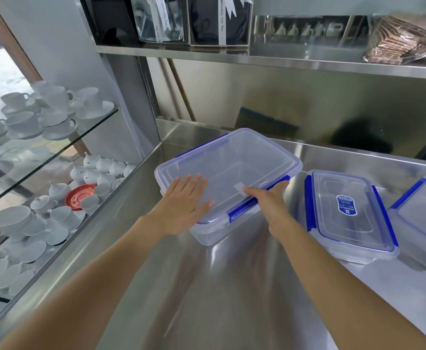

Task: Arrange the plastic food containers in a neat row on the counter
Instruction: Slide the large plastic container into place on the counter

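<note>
The large container (228,178) stands on the steel counter (232,286), turned at an angle, with its far corner near the back wall and its left side close to the counter's left edge; in front of it the counter is bare and wide, with much free room toward the person. The left hand (181,205) lies flat and spread on the near left part of its lid; the right hand (270,198) presses against the near long side, thumb on the lid, fingers extended along the blue clip; neither hand closes around anything. Just beside, to the right, lies the smaller container (348,215), with a blue label on its lid, the writing too small to read; a third container (424,223) is cut by the right edge. All are clear plastic, rectangular, with rounded corners and blue latches. At left, a glass shelf (55,140) carries white cups.
</note>
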Available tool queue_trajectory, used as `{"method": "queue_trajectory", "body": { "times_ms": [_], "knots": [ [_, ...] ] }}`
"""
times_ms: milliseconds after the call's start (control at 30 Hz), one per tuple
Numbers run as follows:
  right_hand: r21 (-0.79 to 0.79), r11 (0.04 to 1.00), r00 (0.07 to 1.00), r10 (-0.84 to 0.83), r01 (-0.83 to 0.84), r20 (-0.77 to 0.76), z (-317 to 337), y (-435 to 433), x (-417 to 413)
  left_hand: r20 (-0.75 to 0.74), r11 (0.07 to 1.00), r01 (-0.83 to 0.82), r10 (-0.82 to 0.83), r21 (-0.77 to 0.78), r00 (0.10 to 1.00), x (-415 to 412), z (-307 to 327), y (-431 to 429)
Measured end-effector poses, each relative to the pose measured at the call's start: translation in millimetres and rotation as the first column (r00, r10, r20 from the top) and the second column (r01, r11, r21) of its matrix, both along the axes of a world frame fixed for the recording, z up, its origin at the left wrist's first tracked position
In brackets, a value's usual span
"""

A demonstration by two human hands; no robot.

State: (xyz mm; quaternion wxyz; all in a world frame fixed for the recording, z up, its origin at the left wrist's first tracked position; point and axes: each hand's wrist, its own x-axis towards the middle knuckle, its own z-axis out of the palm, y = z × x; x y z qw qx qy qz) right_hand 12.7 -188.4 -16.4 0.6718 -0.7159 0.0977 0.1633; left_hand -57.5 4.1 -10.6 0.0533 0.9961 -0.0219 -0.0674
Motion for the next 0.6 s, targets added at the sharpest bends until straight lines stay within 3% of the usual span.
{"method": "queue_trajectory", "body": {
  "times_ms": [100,133,200,267,333,400,500,600],
  "knots": [
    [0.011,0.999,0.998,0.051,-0.051,-0.027,8,-9,11,-0.079,0.997,0.034,-0.039,-0.074,0.996,-4,5,-11],
    [0.007,0.998,0.998,0.059,-0.059,-0.028,11,-11,13,-0.035,0.993,0.031,-0.035,-0.118,0.999,-3,9,-8],
    [-0.002,1.000,0.999,0.031,-0.031,0.008,16,-9,11,0.190,0.979,-0.017,0.057,-0.202,0.980,3,14,8],
    [0.002,0.998,0.997,-0.056,0.056,0.051,14,-1,0,0.391,0.941,-0.178,0.285,-0.288,0.875,12,16,28],
    [0.059,0.993,0.993,-0.102,0.099,0.059,6,12,-16,0.334,0.819,-0.411,0.548,-0.401,0.767,20,17,44],
    [0.087,0.994,0.996,-0.063,0.058,0.056,-3,21,-32,0.164,0.704,-0.560,0.675,-0.437,0.720,25,6,57],
    [0.074,0.997,0.996,-0.012,0.006,0.092,-12,29,-42,-0.008,0.614,-0.506,0.631,-0.606,0.775,26,-9,64],
    [0.052,0.998,0.996,0.016,-0.021,0.083,-9,27,-37,-0.008,0.559,-0.464,0.633,-0.688,0.774,21,-11,58]
  ]
}}
